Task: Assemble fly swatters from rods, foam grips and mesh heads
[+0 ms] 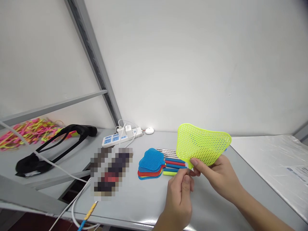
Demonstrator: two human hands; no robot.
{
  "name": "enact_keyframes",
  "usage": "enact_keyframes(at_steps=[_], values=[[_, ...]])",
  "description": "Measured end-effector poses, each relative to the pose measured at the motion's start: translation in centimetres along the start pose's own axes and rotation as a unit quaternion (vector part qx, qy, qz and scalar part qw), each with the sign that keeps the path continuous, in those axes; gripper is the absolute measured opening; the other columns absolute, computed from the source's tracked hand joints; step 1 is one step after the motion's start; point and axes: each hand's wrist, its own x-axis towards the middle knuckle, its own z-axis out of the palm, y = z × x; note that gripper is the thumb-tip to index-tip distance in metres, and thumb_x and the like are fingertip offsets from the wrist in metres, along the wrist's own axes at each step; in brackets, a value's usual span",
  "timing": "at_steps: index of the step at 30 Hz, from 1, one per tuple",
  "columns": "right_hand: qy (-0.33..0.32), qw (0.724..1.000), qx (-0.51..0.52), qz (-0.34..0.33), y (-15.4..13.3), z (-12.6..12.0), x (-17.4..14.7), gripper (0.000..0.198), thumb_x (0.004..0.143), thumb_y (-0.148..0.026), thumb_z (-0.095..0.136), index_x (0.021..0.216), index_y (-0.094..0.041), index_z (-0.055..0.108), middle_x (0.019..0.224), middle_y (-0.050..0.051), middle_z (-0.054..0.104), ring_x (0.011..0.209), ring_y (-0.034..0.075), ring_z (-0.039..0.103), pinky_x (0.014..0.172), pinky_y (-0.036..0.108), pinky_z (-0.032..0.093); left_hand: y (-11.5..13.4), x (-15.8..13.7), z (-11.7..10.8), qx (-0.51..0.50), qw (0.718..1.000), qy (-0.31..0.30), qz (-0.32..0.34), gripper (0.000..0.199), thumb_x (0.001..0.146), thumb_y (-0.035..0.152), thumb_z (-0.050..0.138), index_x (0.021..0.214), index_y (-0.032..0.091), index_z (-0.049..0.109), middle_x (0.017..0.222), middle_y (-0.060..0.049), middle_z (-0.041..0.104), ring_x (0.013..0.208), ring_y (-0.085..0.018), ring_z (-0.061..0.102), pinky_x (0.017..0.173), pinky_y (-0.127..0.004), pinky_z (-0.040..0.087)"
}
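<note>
My right hand [222,179] grips a yellow-green fly swatter head [203,142] near its neck, thumb in front and fingers behind the mesh. The head is upright above the table. Just below the neck, my left hand [179,195] is closed in a pinch; what lies between its fingers is mostly hidden. Behind my hands lies a fanned stack of fly swatter heads [151,160], blue on top with red and yellow beneath. Beside it are several blue, red and yellow-green handle tubes [175,163] and several thin metal rods [167,152].
A white power strip [122,138] with plugs and cables stands by the wall. To the left are a black strap-like object [69,141], tangled colourful cords [31,133] and a grey metal frame [96,57]. A white wrapped sheet [271,157] lies at right on the grey table [134,202].
</note>
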Motion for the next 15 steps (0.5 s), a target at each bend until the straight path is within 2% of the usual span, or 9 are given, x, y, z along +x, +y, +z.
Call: enact_keyframes(at_steps=[3,6,10,13,15], values=[[0.013,1.000,-0.011,-0.008,0.5,0.3,-0.1,0.029,0.085,-0.043,0.066,0.067,-0.021,0.063,0.063,0.002,0.067,0.060,0.018,0.066,0.055,0.027,0.055,-0.2,-0.1,0.2,-0.030,1.000,0.003,0.000,0.036,0.102,0.041,0.031,0.092,0.017,0.056,0.068,0.000,0.047,0.062,-0.013,0.040,0.058,-0.026,0.031],[0.032,0.998,-0.044,-0.019,0.9,0.3,-0.2,0.022,0.085,-0.042,0.067,0.074,-0.022,0.067,0.066,0.002,0.069,0.061,0.019,0.067,0.057,0.028,0.055,-0.4,0.1,0.5,-0.034,0.999,0.027,0.007,0.035,0.102,0.041,0.033,0.092,0.017,0.057,0.070,0.000,0.048,0.063,-0.013,0.041,0.060,-0.026,0.034],[0.051,0.995,-0.078,-0.031,1.0,0.2,-0.1,0.019,0.085,-0.042,0.067,0.082,-0.023,0.071,0.080,0.004,0.074,0.073,0.023,0.071,0.064,0.030,0.057,-0.3,0.7,0.7,0.005,0.999,0.048,0.014,0.033,0.101,0.040,0.037,0.085,0.018,0.057,0.070,0.000,0.049,0.067,-0.015,0.043,0.065,-0.026,0.037],[0.040,0.993,-0.099,-0.048,1.1,0.3,0.0,0.019,0.087,-0.041,0.065,0.091,-0.025,0.074,0.094,0.005,0.076,0.086,0.025,0.071,0.072,0.032,0.058,-0.4,1.1,0.8,0.008,0.998,0.065,0.009,0.030,0.100,0.038,0.040,0.086,0.018,0.058,0.073,0.000,0.050,0.067,-0.014,0.043,0.064,-0.025,0.037],[0.036,0.993,-0.105,-0.049,1.2,0.5,0.0,0.019,0.088,-0.040,0.064,0.094,-0.026,0.074,0.095,0.005,0.076,0.088,0.025,0.071,0.072,0.031,0.058,-0.6,1.2,1.0,0.002,0.997,0.074,0.001,0.029,0.100,0.037,0.041,0.086,0.018,0.057,0.073,0.001,0.050,0.066,-0.013,0.042,0.063,-0.025,0.037]])
